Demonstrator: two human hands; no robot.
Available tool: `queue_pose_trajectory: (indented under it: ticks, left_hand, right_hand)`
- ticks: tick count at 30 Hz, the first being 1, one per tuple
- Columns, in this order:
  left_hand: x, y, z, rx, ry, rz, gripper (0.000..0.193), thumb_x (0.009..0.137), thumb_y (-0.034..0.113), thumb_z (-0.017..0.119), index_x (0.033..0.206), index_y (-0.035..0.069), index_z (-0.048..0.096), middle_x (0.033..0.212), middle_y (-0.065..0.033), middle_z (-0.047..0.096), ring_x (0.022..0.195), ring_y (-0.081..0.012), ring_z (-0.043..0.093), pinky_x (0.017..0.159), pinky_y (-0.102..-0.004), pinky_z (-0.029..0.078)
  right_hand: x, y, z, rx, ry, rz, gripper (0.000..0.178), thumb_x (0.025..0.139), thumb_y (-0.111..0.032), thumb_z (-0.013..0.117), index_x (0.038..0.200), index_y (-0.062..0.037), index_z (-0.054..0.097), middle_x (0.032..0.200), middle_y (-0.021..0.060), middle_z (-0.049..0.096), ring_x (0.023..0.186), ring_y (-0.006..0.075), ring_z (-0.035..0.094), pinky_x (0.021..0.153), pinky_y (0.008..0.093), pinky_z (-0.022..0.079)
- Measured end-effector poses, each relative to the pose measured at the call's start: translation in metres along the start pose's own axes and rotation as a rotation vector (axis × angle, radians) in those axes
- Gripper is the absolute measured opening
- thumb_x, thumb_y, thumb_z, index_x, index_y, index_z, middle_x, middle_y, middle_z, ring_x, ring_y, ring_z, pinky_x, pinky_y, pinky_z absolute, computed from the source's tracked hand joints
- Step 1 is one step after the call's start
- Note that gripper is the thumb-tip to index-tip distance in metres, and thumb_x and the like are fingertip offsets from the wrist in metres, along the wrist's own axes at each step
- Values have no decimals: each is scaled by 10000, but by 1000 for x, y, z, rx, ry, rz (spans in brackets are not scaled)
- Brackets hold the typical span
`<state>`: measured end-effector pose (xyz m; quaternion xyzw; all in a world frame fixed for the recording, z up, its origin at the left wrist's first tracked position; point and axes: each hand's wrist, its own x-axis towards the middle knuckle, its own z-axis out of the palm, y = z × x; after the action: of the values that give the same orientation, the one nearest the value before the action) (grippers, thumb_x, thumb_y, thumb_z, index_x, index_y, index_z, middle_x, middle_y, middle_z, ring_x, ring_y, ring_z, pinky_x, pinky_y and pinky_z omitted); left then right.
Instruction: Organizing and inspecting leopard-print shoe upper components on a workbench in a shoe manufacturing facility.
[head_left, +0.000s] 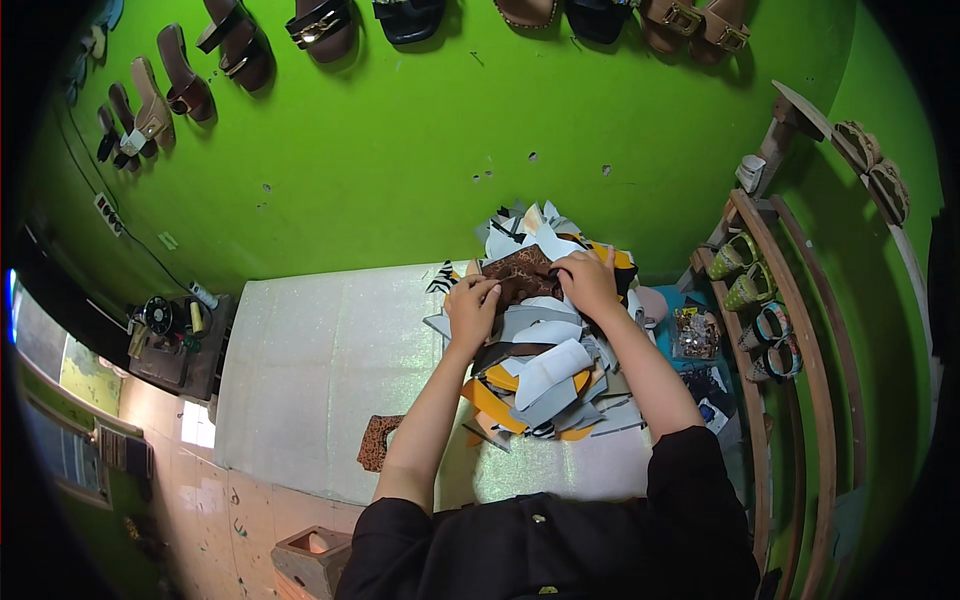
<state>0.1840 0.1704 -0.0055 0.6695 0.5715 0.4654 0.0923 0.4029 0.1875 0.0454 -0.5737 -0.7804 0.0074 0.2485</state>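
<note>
Brown patterned piece [518, 274] is on the far side of the scrap heap [552, 378], between your hands. Nearest you: leopard-print offcut [374, 442] on the pale tabletop [305, 350], beside your left forearm. Farther up, left hand [474, 308] looks pinched on the piece's left edge, right hand [588, 284] on its right. Step seems to be handling that piece; next move likely calls for keeping both pinches clear of loose scraps. Green wall [390, 180] behind.
</note>
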Motion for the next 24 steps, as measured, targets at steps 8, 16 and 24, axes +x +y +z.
queue_pose_trajectory:
  ticks: [8,16,24]
  left_hand:
    - [10,18,-15,-98,-58,-58,163,852,211,596,940,125,704,910,-76,649,914,-262,590,783,-374,381]
    - [25,48,-43,-11,-2,123,463,802,332,655,1197,113,556,1134,-120,574,1067,-303,535,919,-420,385]
    - [10,116,-79,-458,-289,279,806,728,297,762,1352,25,332,1124,-188,565,1029,-265,583,891,-362,452]
  right_hand:
    - [20,-8,-29,245,245,68,168,866,-265,576,902,-103,601,873,48,652,928,250,597,1041,605,195]
    - [17,-31,-92,470,186,85,235,878,-308,587,828,-79,597,622,29,608,597,211,570,937,464,337]
    - [-12,-75,-111,873,-82,-92,199,840,-183,687,780,-34,570,711,-23,556,676,50,495,613,224,423]
